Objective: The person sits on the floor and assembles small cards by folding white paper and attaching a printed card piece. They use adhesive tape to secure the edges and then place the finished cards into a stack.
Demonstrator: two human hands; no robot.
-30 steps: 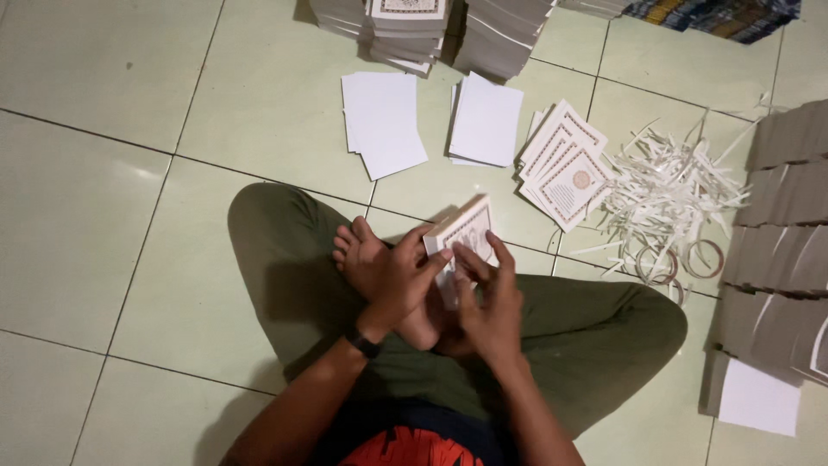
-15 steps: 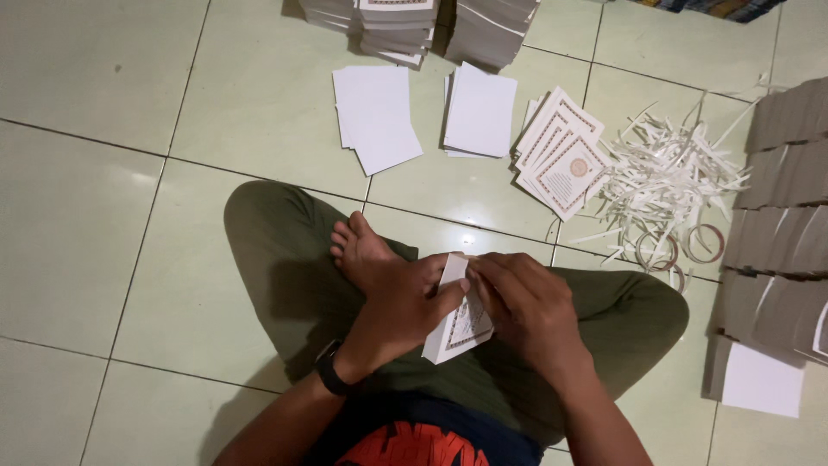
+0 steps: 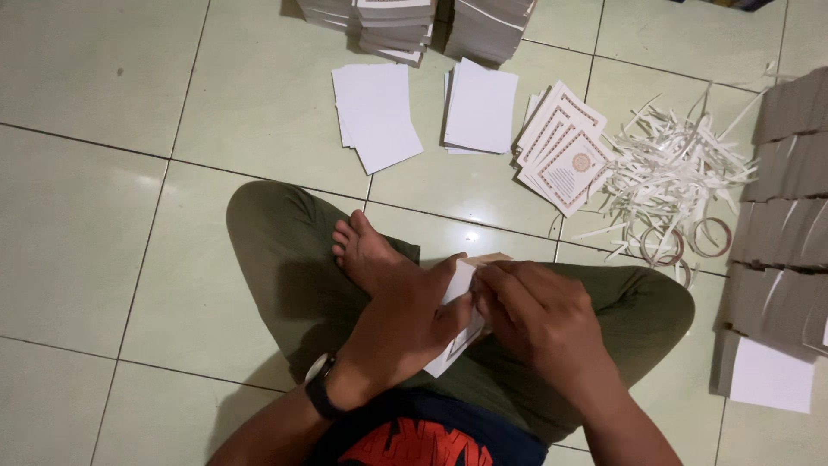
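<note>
I sit cross-legged on a tiled floor in olive trousers. My left hand (image 3: 401, 332), with a black watch at the wrist, and my right hand (image 3: 539, 324) both grip a small stack of white printed cards (image 3: 459, 298) over my lap. The stack stands on edge between the two hands, its brown top edge just showing. Most of it is hidden by my fingers. My bare foot (image 3: 362, 250) lies just left of the hands.
On the floor ahead lie two piles of blank white sheets (image 3: 377, 116) (image 3: 479, 108), a fanned pile of bordered cards (image 3: 565, 155), a heap of white paper strips (image 3: 677, 177) and tape rings (image 3: 660, 246). Tall card stacks (image 3: 392, 22) stand at the top, brown stacks (image 3: 785, 216) at the right.
The card stack has come down from in front of my knees into my lap, and both hands have closed more tightly around it. The view has shifted slightly.
</note>
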